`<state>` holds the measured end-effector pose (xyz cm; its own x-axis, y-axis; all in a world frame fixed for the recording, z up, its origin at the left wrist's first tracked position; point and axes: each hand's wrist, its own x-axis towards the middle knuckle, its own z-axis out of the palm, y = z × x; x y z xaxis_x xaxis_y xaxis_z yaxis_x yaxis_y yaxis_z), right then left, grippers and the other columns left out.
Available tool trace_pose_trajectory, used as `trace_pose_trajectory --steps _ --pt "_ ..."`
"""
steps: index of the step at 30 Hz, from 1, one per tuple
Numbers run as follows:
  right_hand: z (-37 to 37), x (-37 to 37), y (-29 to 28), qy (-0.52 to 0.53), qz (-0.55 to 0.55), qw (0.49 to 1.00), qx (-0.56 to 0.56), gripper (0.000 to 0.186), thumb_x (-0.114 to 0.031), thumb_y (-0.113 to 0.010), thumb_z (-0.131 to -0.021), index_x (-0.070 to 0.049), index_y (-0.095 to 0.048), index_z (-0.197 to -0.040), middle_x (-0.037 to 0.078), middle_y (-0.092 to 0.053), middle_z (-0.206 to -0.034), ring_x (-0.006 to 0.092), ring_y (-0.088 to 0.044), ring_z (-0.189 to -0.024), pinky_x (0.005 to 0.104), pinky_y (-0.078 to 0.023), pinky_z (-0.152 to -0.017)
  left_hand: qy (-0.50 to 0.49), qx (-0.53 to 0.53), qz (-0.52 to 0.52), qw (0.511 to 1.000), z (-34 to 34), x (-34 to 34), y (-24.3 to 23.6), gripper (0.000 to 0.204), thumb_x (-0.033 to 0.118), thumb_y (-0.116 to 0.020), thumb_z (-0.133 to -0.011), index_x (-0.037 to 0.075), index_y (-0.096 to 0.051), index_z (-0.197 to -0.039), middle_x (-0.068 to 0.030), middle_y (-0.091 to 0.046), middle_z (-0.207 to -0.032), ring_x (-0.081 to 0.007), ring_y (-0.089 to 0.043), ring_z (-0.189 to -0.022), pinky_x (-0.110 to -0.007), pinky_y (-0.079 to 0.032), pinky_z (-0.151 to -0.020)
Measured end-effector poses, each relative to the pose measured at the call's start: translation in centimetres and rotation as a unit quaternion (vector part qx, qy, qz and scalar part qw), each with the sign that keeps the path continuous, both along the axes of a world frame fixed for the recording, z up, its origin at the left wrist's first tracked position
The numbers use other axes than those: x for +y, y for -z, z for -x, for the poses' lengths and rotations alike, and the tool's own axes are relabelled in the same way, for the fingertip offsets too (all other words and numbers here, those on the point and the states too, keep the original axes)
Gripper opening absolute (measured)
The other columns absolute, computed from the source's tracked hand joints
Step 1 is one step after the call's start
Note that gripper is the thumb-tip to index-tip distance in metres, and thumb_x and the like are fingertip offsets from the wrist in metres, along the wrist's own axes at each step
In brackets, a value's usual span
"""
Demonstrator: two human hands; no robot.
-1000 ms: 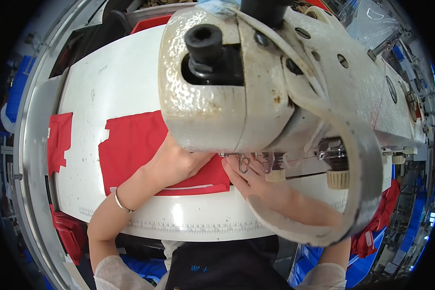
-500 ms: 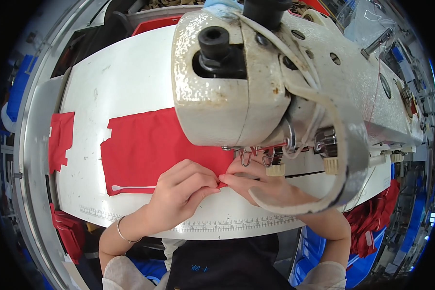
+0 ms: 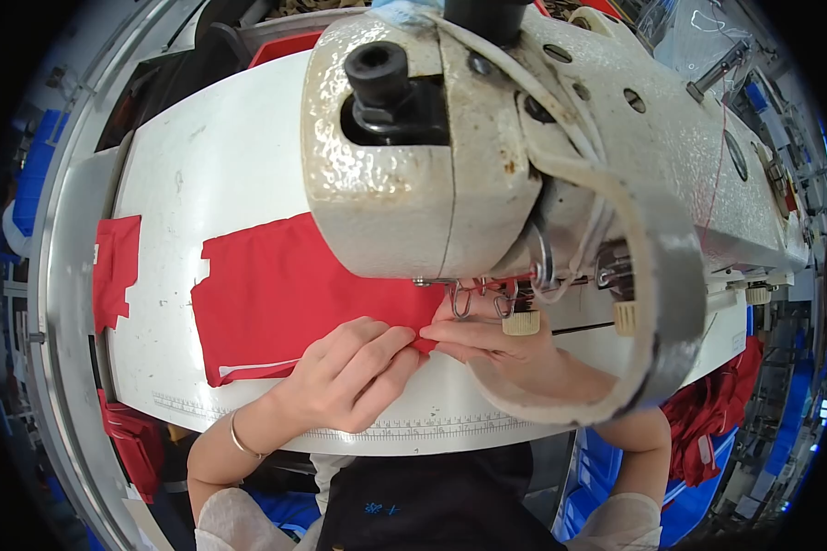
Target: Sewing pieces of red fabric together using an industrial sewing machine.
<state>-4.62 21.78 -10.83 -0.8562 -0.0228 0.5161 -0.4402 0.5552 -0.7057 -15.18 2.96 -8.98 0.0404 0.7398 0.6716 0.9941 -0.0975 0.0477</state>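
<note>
A red fabric piece with a pale strip along its near edge lies flat on the white sewing table, its right part under the head of the sewing machine. My left hand pinches the near right edge of this cloth, fingers curled. Close beside it, my right hand grips the same corner between thumb and fingers. The machine's curved guard and thread parts cover some of the right hand. The needle area is hidden behind the machine head.
A smaller red cut piece rests at the table's left edge, and more red fabric hangs below it. A printed ruler runs along the near edge. Red garments fill a blue bin at the lower right.
The cloth's near left corner has shifted slightly toward me. My left hand has moved a little lower and turned, while both hands stay at the fabric's edge. The machine appears slightly farther left.
</note>
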Motion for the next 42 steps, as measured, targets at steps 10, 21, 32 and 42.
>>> trace_pose_trajectory --steps 10,21,32,42 --pt "-0.1 -0.4 0.0 0.062 -0.088 0.989 0.098 0.035 -0.003 -0.075 -0.055 -0.005 -0.070 -0.089 0.008 -0.063 -0.104 0.0246 -0.061 -0.096 0.0401 -0.050 -0.081 0.028 0.067 0.014 0.997 0.1 -0.6 -1.7 0.019 0.005 -0.062 -0.065 -0.005 -0.066 -0.080 -0.0173 -0.066 -0.095 -0.0238 -0.061 -0.078 -0.031 -0.054 -0.066" --pt "-1.1 0.3 1.4 0.024 -0.125 0.984 0.126 0.031 -0.005 -0.064 -0.043 -0.006 -0.066 -0.074 0.004 -0.062 -0.091 0.0254 -0.059 -0.091 0.0423 -0.047 -0.081 0.041 0.019 0.005 0.999 -0.1 -0.4 -1.7 0.020 0.007 -0.063 -0.060 -0.005 -0.066 -0.075 -0.0170 -0.066 -0.090 -0.0250 -0.063 -0.078 -0.033 -0.056 -0.068" --pt "-0.9 0.6 0.2 0.020 -0.171 0.977 0.127 0.027 -0.007 -0.067 -0.064 -0.003 -0.073 -0.090 0.006 -0.067 -0.090 0.0187 -0.061 -0.081 0.0290 -0.050 -0.076 0.047 0.005 0.000 0.999 -0.2 -0.4 -1.5 0.014 0.003 -0.065 -0.061 -0.005 -0.063 -0.073 -0.0172 -0.067 -0.087 -0.0252 -0.064 -0.076 -0.033 -0.056 -0.067" --pt "-0.8 0.6 0.5 0.017 -0.177 0.971 0.157 0.021 -0.007 -0.070 -0.065 -0.005 -0.073 -0.086 0.005 -0.067 -0.089 0.0192 -0.061 -0.080 0.0307 -0.052 -0.070 0.060 0.001 -0.006 0.998 -0.2 -0.5 -1.1 0.010 0.002 -0.065 -0.067 -0.001 -0.056 -0.070 -0.0188 -0.068 -0.087 -0.0260 -0.065 -0.077 -0.033 -0.057 -0.067"
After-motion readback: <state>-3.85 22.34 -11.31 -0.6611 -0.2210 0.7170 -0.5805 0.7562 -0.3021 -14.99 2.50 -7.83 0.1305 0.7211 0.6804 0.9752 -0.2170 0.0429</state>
